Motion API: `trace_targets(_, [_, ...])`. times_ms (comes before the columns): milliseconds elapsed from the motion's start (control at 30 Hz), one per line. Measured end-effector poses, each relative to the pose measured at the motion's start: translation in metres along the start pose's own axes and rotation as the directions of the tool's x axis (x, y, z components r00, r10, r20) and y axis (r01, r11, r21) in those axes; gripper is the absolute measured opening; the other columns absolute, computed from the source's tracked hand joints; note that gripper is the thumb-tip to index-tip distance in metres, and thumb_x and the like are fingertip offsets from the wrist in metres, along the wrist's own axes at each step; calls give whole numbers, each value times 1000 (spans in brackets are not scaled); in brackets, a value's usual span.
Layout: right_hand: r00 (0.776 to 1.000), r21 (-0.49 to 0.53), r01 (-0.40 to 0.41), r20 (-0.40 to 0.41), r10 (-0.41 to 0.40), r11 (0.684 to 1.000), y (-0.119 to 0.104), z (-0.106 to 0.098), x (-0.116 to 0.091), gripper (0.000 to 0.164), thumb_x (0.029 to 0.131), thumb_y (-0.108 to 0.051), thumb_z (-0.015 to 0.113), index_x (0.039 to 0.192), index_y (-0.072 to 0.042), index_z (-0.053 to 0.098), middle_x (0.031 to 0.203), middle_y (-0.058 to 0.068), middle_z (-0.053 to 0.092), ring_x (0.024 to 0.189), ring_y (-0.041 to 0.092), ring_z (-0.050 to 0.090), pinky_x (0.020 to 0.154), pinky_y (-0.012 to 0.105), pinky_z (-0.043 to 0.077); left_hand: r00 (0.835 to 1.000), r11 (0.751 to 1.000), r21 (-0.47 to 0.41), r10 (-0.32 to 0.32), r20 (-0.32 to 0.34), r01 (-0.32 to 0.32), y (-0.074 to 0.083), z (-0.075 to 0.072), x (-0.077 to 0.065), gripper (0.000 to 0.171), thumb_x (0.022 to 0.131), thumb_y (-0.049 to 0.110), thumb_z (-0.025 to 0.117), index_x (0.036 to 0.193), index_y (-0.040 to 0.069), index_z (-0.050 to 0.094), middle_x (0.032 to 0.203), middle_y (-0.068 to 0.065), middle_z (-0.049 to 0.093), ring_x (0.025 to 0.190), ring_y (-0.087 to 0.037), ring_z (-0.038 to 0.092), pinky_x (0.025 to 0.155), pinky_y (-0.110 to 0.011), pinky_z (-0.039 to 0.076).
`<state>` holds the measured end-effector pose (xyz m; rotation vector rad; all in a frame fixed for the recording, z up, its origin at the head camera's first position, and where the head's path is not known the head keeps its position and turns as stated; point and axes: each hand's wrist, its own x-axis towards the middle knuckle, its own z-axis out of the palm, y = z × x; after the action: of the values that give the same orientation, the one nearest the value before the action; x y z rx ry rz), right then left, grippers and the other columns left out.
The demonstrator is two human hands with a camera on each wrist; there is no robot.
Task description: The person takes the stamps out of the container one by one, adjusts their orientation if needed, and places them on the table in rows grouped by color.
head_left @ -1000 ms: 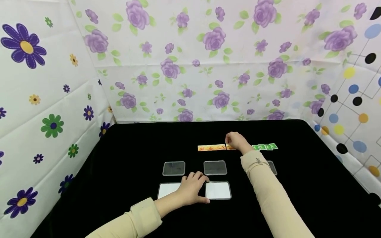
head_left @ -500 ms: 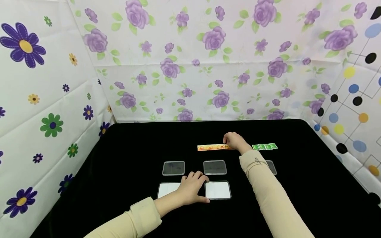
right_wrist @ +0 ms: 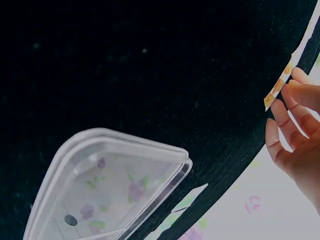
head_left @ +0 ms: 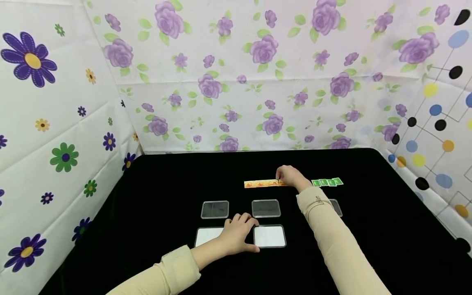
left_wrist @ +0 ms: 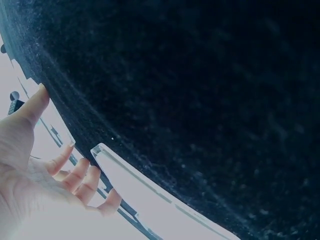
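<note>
My right hand [head_left: 293, 177] bends over a row of orange printed paper strips that look like stamps. Its thumb and forefinger grip the end of the right-hand orange strip [right_wrist: 278, 89], beside the longer orange strip [head_left: 259, 184]. Much of the gripped piece is hidden under the hand. My left hand [head_left: 237, 235] rests, fingers spread, between two flat clear-rimmed boxes with white inside. Its thumb and forefinger touch the near and far left corners of the right white box [head_left: 270, 236]. Behind its wrist lies the left white box [head_left: 208, 235], partly covered.
Farther back lie two clear, dark-looking boxes, the left clear box [head_left: 215, 209] and middle clear box [head_left: 266, 208]. A third clear box [head_left: 336, 207] is partly hidden by my right sleeve. Several green stamp-like pieces [head_left: 327, 182] overlap in a row on the black cloth [head_left: 166, 176].
My right hand has slid slightly left with the right-hand orange strip, and the gap to the longer strip has narrowed. The left hand stays in place.
</note>
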<state>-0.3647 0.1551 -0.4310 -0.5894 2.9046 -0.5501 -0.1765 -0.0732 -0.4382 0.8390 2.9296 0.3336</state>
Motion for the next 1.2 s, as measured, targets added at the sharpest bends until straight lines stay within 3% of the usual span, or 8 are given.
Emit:
trace_targets(667, [999,49,54,6,-54,997,5,-11,-14,28,91,7,39,100,-4,64,66,4,47,57,15,37,62,30,35,1000,1000,-8,-5,8,5,-1,0,1,67,69,49,79,122,16,55,125,-5,52,108,-22,49,81,-42,42])
trace_targets(933, [995,46,99,-4,-99,994,18,-17,-28,26,91,7,40,99,-1,64,77,13,58,59,15,39,65,31,36,999,999,-44,-21,36,23,-2,-1,3,67,68,47,80,122,16,54,125,-6,51,107,-23,48,82,-45,42])
trace_targets(1200, [991,66,131,-6,-131,989,28,-19,-39,23,92,6,41,99,1,63,83,16,61,65,17,45,65,33,37,998,999,-35,-17,54,19,0,-1,5,69,68,49,80,123,16,54,126,-5,50,108,-23,47,82,-44,42])
